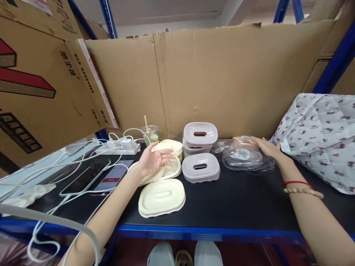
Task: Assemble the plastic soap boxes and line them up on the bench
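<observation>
My left hand (pixel 155 160) is open, palm turned up and fingers stretched, over several cream oval plastic lids (pixel 173 168). Nearer the front edge, a single cream lid (pixel 161 203) with a raised bar lies flat. To the right of that hand, a pale grey oval cover with a slot (pixel 191 173) sits before a taller stack of similar pieces (pixel 191 129). My right hand (pixel 266 147) rests with fingers extended beside a tan slotted piece (pixel 237 141) and clear plastic domed covers (pixel 229 159). Its fingertips reach the tan piece's right side; whether they touch is unclear.
Two phones (pixel 113 175) and a power strip (pixel 131 149) with tangled white cables (pixel 69 162) occupy the left. A cup with a straw (pixel 151 133) stands at the back. A patterned quilted bag (pixel 324 136) leans at right. Cardboard (pixel 235 81) walls the rear.
</observation>
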Demonstrator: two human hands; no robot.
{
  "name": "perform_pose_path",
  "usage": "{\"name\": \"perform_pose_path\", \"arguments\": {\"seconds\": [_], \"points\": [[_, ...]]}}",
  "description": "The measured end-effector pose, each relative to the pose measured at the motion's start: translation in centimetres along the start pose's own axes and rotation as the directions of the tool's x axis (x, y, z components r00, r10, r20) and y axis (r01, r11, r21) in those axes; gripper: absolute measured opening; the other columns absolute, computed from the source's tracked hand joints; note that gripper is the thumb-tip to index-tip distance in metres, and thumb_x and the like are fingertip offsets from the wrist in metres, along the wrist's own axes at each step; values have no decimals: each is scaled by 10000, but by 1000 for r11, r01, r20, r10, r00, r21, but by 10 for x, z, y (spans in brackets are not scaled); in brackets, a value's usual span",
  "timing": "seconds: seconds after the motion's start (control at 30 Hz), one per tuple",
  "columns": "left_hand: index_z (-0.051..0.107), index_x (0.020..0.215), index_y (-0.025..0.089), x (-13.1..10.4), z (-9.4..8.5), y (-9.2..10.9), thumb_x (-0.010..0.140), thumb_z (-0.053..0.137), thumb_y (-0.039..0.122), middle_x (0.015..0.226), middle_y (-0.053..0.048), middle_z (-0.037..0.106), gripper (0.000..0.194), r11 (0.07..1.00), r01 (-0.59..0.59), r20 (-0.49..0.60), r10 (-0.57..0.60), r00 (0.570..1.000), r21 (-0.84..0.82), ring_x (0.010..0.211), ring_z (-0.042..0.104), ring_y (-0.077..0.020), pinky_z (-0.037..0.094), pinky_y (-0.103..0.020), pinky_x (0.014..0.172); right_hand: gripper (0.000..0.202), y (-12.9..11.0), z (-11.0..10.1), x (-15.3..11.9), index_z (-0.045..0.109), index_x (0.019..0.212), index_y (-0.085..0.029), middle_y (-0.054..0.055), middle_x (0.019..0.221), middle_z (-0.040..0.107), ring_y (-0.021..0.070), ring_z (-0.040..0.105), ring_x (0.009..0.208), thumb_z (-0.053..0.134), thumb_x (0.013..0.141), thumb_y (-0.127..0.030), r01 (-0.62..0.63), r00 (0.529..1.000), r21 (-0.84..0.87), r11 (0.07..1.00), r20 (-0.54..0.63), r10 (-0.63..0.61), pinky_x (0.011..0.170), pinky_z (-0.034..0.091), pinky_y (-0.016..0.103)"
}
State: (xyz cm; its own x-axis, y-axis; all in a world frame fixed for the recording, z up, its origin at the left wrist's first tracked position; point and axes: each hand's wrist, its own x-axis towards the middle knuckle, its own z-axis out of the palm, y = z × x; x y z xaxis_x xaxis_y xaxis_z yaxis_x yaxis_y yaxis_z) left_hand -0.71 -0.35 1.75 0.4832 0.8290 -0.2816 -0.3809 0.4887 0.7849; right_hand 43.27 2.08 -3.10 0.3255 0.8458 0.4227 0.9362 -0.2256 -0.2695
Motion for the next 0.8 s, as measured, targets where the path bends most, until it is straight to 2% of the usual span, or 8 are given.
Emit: {"name": "perform_pose_path", "arguments": {"seconds": [0.07, 0.17, 0.27, 0.4, 0.47, 0.53, 0.67, 0.8], "points": [[562, 1057, -12, -1, 1, 1, 910, 210, 336, 618, -174, 664, 516, 1000, 0, -9, 0, 1000, -8, 445, 605, -191, 398, -218, 302, 503, -3, -3, -1, 631, 1166, -335, 5, 1272, 611, 365, 479, 1229, 281, 869, -541, -69, 996, -20, 997, 56, 70, 1017, 260, 668], [513, 1129, -17, -1, 1, 2, 908, 217, 321, 613, -167, 655, 501, 1000, -3, -35, 2, 999, -22, 456, 609, -192, 385, -205, 290, 532, -9, -10, -6, 610, 1192, -345, 6, 1288, 598, 364, 470, 1236, 259, 863, -572, -94, 991, -56, 994, 91, 99, 1027, 214, 678], [478, 1168, -5, -1, 0, 3, 906, 218, 318, 608, -151, 645, 491, 1000, -2, -60, 1, 998, -18, 431, 596, -187, 362, -196, 271, 590, -11, -17, -9, 635, 1170, -273, 86, 1226, 632, 375, 500, 1197, 266, 849, -603, -162, 983, -82, 983, 77, 168, 1022, 223, 657], [454, 1196, 24, 0, 1, 4, 912, 196, 328, 635, -146, 655, 490, 1000, 11, -80, -10, 997, 15, 427, 597, -190, 366, -200, 270, 583, -7, -28, -11, 688, 1034, -113, 212, 1043, 672, 401, 553, 1094, 374, 823, -556, -297, 952, -77, 952, -93, 290, 984, 270, 631], [450, 1203, 38, -1, 2, 4, 916, 184, 329, 636, -140, 657, 488, 1000, 15, -75, -13, 997, 27, 428, 597, -192, 356, -200, 263, 491, -5, -32, -13, 698, 973, -103, 207, 962, 686, 389, 576, 1038, 438, 800, -483, -334, 929, -58, 941, -191, 318, 968, 286, 623], [453, 1205, 49, -2, 4, 3, 917, 185, 329, 629, -132, 655, 482, 1000, 11, -68, -9, 998, 20, 429, 595, -190, 348, -198, 258, 404, 0, -34, -14, 700, 960, -146, 165, 935, 697, 368, 591, 1007, 497, 764, -434, -328, 925, -46, 944, -218, 311, 960, 307, 610], [455, 1215, 57, -2, 6, 2, 916, 194, 337, 611, -127, 652, 485, 1000, 2, -96, -1, 995, 10, 420, 589, -188, 342, -197, 252, 422, 14, -29, -14, 698, 981, -223, 118, 1023, 695, 354, 599, 1028, 588, 689, -506, -257, 964, -16, 966, -74, 255, 918, 407, 550], [454, 1239, 54, -2, 7, 2, 915, 199, 339, 622, -138, 659, 501, 1000, 8, -93, -9, 996, -2, 419, 596, -199, 353, -210, 253, 505, 31, -21, -11, 689, 1008, -256, 110, 1091, 680, 376, 585, 1069, 666, 603, -557, -257, 966, -38, 966, 23, 258, 888, 450, 543]]}}
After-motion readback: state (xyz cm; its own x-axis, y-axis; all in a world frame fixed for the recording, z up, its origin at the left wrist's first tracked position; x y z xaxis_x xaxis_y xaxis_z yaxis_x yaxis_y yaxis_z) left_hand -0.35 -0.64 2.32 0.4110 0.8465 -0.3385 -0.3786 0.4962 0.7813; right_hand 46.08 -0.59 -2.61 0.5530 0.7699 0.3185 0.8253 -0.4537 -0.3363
